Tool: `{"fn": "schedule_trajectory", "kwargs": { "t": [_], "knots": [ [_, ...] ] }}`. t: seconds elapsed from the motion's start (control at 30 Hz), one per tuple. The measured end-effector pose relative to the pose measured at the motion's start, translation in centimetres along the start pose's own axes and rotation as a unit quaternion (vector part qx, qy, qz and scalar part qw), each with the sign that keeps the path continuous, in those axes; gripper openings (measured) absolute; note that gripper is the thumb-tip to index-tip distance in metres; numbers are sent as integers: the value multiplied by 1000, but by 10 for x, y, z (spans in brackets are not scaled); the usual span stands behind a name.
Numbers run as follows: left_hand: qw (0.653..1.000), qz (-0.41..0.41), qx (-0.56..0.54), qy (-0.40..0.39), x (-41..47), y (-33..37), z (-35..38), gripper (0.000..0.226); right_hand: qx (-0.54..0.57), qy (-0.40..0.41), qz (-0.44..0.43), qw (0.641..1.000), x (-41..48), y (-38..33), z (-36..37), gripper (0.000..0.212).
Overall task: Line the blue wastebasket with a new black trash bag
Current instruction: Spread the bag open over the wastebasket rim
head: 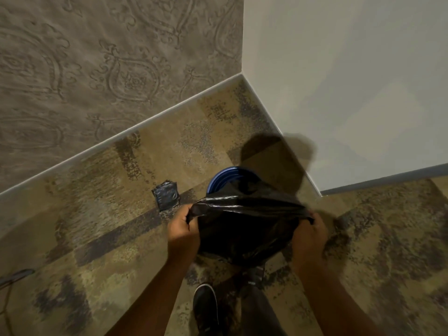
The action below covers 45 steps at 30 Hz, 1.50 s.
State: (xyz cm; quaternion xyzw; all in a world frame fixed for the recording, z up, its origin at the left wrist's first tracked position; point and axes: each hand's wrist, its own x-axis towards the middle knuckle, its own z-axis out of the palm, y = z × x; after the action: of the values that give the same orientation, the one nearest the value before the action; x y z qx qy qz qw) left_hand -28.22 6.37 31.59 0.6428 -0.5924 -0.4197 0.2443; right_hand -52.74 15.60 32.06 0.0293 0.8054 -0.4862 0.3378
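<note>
The blue wastebasket stands on the carpet near the wall corner; only the far part of its rim and inside shows. A black trash bag is spread over its near side and hides the rest of it. My left hand grips the bag's left edge. My right hand grips its right edge. The bag's mouth is pulled wide between the two hands, just above the basket.
A small folded black bag lies on the carpet left of the basket. A patterned wall runs along the left and a white wall meets it at the corner behind the basket. My dark shoe is below the bag.
</note>
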Motion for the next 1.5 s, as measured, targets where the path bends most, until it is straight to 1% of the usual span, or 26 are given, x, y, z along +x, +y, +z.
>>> {"fn": "schedule_trajectory", "kwargs": {
  "t": [0.03, 0.1, 0.13, 0.2, 0.27, 0.33, 0.4, 0.47, 0.5, 0.53, 0.57, 0.63, 0.7, 0.8, 0.83, 0.87, 0.93, 1.0, 1.07, 1.13, 1.2, 1.3, 1.37, 1.43, 1.5],
  "knots": [
    [999, -37, -16, -12, 2, -3, 7, 48, -24, -13, 11, 1000, 8, 7, 1, 24],
    [994, -99, -41, -23, 9, -11, 21, 52, -67, -42, 24, 997, 27, 20, 2, 26],
    [991, -125, -48, -21, 13, -16, 27, 50, -85, -56, 26, 994, 35, 24, 3, 28],
    [980, -184, -79, -15, 26, -28, 34, 38, -114, -71, 36, 990, 50, 28, 4, 37],
    [965, -233, -117, -32, 43, -39, 32, 28, -104, -76, 52, 990, 61, 22, 6, 43],
    [960, -239, -125, -80, 66, -49, 28, 22, -96, -87, 51, 990, 80, 13, 10, 36],
    [954, -222, -126, -155, 88, -55, 19, 21, -70, -124, 81, 987, 102, 4, 16, 22],
    [934, -226, -119, -249, 108, -59, 10, 16, -48, -161, 118, 979, 127, -2, 26, 22],
    [921, -239, -125, -281, 118, -62, 8, 12, -54, -170, 132, 975, 141, -3, 35, 23],
    [908, -258, -145, -296, 126, -65, 7, 10, -70, -171, 148, 971, 153, -3, 42, 22],
    [897, -281, -171, -294, 133, -68, 7, 10, -86, -168, 171, 967, 165, -2, 50, 22],
    [879, -319, -235, -264, 146, -74, 13, 11, -99, -158, 207, 960, 181, -2, 66, 24],
    [866, -342, -294, -217, 158, -85, 27, 19, -109, -174, 221, 953, 192, 3, 84, 33],
    [878, -373, -279, -110, 175, -103, 54, 24, -103, -213, 250, 939, 202, 8, 102, 33],
    [883, -379, -265, -83, 180, -110, 61, 24, -99, -219, 254, 937, 207, 10, 104, 32],
    [887, -382, -250, -72, 188, -121, 70, 26, -99, -222, 255, 936, 216, 16, 108, 31],
    [892, -382, -231, -73, 203, -137, 86, 27, -104, -229, 250, 935, 236, 27, 115, 28],
    [893, -385, -219, -76, 218, -149, 101, 28, -103, -231, 243, 937, 255, 36, 125, 33],
    [899, -374, -213, -77, 232, -156, 113, 29, -110, -222, 234, 940, 268, 39, 139, 32],
    [908, -362, -204, -56, 247, -167, 126, 29, -130, -206, 222, 944, 279, 44, 155, 29],
    [918, -356, -172, -34, 258, -179, 136, 31, -162, -195, 209, 945, 288, 50, 170, 26],
    [935, -340, -95, -28, 267, -197, 145, 28, -240, -191, 198, 931, 296, 59, 184, 25],
    [947, -314, -26, -53, 268, -209, 147, 28, -289, -184, 194, 919, 299, 69, 185, 29],
    [952, -293, 12, -92, 266, -219, 147, 26, -316, -184, 194, 910, 298, 80, 179, 29],
    [957, -263, 42, -112, 259, -228, 143, 34, -334, -178, 199, 904, 297, 90, 169, 34]
  ]
}}
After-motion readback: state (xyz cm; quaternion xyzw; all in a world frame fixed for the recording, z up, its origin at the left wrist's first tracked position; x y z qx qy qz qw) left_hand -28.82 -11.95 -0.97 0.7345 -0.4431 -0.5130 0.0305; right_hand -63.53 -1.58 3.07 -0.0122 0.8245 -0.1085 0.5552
